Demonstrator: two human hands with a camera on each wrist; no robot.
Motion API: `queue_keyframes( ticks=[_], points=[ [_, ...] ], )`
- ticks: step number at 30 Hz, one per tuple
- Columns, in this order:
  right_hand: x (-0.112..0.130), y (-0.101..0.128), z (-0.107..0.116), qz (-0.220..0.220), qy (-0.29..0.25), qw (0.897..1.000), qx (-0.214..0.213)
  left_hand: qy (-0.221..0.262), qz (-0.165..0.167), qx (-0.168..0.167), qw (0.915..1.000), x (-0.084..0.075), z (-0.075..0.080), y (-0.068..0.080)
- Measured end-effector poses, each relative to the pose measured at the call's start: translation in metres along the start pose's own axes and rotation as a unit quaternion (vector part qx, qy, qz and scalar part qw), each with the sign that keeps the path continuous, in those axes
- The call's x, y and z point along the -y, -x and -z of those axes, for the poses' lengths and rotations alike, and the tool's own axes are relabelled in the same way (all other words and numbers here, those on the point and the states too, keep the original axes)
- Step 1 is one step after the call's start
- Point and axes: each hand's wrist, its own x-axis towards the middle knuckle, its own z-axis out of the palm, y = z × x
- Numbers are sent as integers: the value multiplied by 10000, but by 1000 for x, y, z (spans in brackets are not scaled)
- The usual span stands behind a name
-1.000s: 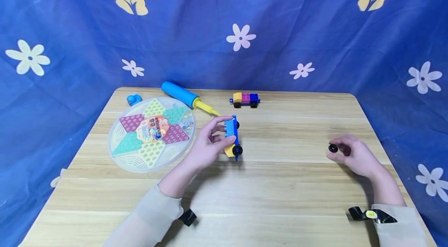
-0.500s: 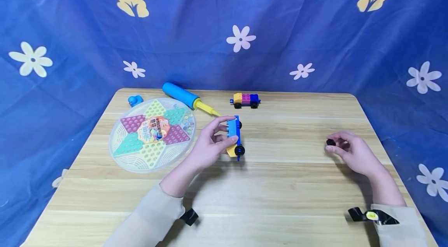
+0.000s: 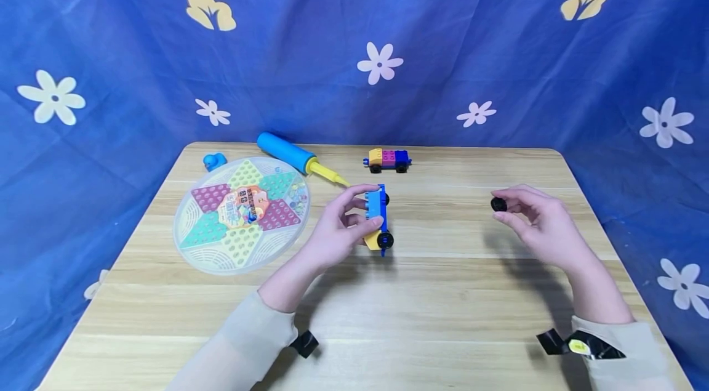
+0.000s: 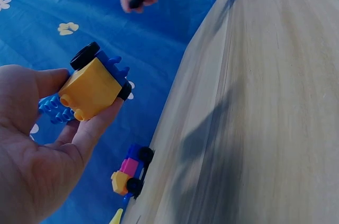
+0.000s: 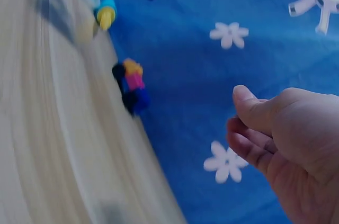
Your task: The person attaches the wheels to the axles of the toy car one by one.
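The left hand (image 3: 338, 234) grips a small brick car (image 3: 377, 218), blue base with a yellow block, holding it just above the middle of the worktop (image 3: 443, 292) with fingers on top and thumb underneath; in the left wrist view the car (image 4: 94, 83) sits between thumb and fingers, its black wheels showing. To the right, well apart, the right hand (image 3: 540, 221) is raised over the worktop and pinches a small black wheel (image 3: 498, 204) between its fingertips. At the far edge stands a second brick car (image 3: 388, 159) of orange, pink and blue blocks. On the left lies a round checkers board (image 3: 240, 212) with coloured triangles, a blue pump (image 3: 293, 155) with a yellow nozzle just beyond it, and a small blue duck (image 3: 213, 161) near the far left corner. A blue flowered cloth (image 3: 498, 40) hangs behind.
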Motion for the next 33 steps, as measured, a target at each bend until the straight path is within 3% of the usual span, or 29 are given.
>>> queue_keyframes(
  ticks=[8,14,33],
  points=[
    [29,-14,-19,505,-402,9977,217,36,-11,103,9999,-2,-7,-3],
    [46,-22,-37,773,-349,9961,250,92,-62,169,9998,-1,-12,-6],
    [70,-48,-75,1171,-221,9928,86,157,-189,407,9989,-2,-26,-8]
  ],
)
